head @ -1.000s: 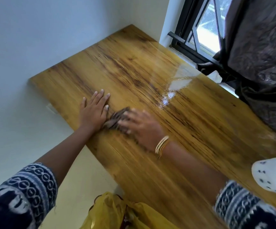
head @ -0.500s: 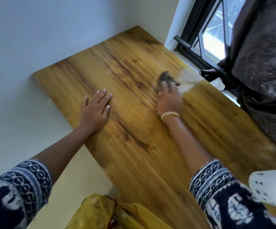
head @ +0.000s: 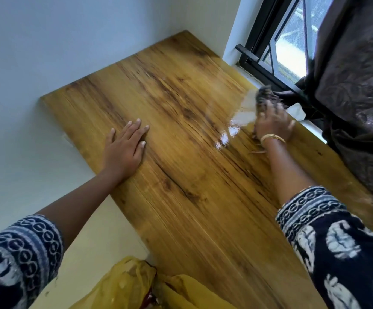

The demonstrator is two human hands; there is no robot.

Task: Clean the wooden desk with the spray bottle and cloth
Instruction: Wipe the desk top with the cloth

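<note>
Wooden desk (head: 181, 186), viewed from above. Fingers of the left hand (head: 123, 150) lie straight and slightly spread, palm flat on the desk near its wall-side edge. The right hand (head: 272, 123) (blurred) presses a dark frayed cloth (head: 264, 97) against the desk's window-side edge; whether its fingers curl round the cloth cannot be told. Bangles (head: 271, 137) circle that wrist. Beyond hang a dark curtain (head: 359, 85) and the window frame (head: 261, 43).

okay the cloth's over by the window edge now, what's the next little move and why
Probably draw the right hand and cloth back across the desk toward the flat left hand: the cloth sits at the window-side edge, so there's no desk left that way.
</note>
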